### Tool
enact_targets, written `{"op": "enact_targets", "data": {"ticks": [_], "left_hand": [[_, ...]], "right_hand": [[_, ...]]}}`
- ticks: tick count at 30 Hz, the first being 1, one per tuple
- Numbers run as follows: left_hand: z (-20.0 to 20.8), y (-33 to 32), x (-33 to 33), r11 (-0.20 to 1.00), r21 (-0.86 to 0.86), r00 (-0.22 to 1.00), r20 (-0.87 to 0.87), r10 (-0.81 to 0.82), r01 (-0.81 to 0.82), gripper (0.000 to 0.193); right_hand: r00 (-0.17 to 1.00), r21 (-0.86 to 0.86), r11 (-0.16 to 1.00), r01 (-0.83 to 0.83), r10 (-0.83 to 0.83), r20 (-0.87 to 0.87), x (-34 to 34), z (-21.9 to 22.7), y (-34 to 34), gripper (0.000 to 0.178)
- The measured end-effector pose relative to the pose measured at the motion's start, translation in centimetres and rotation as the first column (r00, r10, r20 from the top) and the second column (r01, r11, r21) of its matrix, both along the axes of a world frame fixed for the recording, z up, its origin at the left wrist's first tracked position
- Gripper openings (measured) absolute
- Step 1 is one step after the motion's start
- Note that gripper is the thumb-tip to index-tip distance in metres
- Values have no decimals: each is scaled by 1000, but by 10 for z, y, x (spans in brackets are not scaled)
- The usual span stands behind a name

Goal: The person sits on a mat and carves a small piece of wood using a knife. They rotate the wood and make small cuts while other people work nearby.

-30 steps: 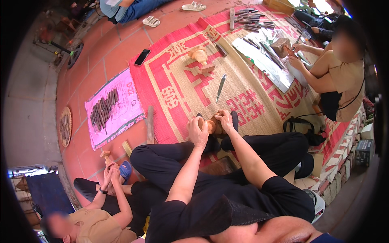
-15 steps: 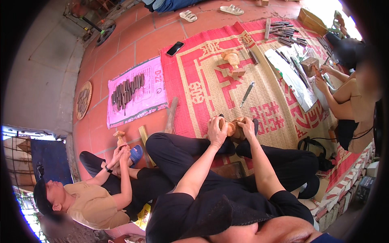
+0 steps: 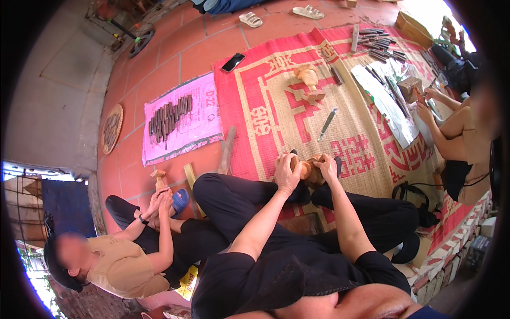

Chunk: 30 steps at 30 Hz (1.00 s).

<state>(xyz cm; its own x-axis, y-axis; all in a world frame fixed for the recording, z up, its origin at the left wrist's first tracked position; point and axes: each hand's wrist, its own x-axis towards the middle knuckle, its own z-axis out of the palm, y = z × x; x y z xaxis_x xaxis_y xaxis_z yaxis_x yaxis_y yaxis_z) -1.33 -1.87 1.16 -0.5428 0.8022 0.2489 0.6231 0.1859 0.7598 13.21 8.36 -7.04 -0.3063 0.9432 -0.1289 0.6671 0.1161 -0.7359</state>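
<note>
A carved wooden piece [image 3: 305,170] is held low over my crossed legs. Around its left end, the fingers of my left hand [image 3: 287,174] are closed. On the other end, my right hand [image 3: 327,168] grips it, covering much of its shape. Beyond my hands, a slim pointed tool [image 3: 328,125] lies on the woven mat [image 3: 297,127]. Farther off, a pale carved wooden figure [image 3: 307,75] rests on the mat beside a dark bar [image 3: 337,75].
Left of me, a co-worker [image 3: 143,234] holds a small wooden carving [image 3: 159,178]; another person [image 3: 451,122] works at right with a wooden block [image 3: 409,89]. Dark chisels [image 3: 170,118] lie on a pink cloth [image 3: 204,127]. A phone [image 3: 232,63] sits at the mat's edge.
The whole scene has shifted slightly right in the picture. Both my hands keep their hold on the carved wooden piece, with little visible movement.
</note>
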Motion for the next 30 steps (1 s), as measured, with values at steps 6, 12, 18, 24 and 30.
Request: {"op": "enact_targets", "data": {"ticks": [6,12,18,24,30], "left_hand": [[-5,-2,-4,1000,18,1000,-1,-13,13,28],[-6,0,-1,1000,3,1000,-30,-7,7,27],[-3,-1,-4,1000,18,1000,0,-26,26,25],[-6,-1,-5,1000,12,1000,-26,-3,3,25],[-15,6,-5,996,51,995,-59,-75,78,23]], "right_hand": [[996,-79,996,45,-39,81,12,2,8,28],[1000,14,1000,-6,6,-6,-1,13,5,26],[995,-25,998,-64,66,70,7,4,11,25],[1000,-109,994,1,1,16,7,12,13,27],[982,27,996,-89,83,168,1,-15,16,26]]}}
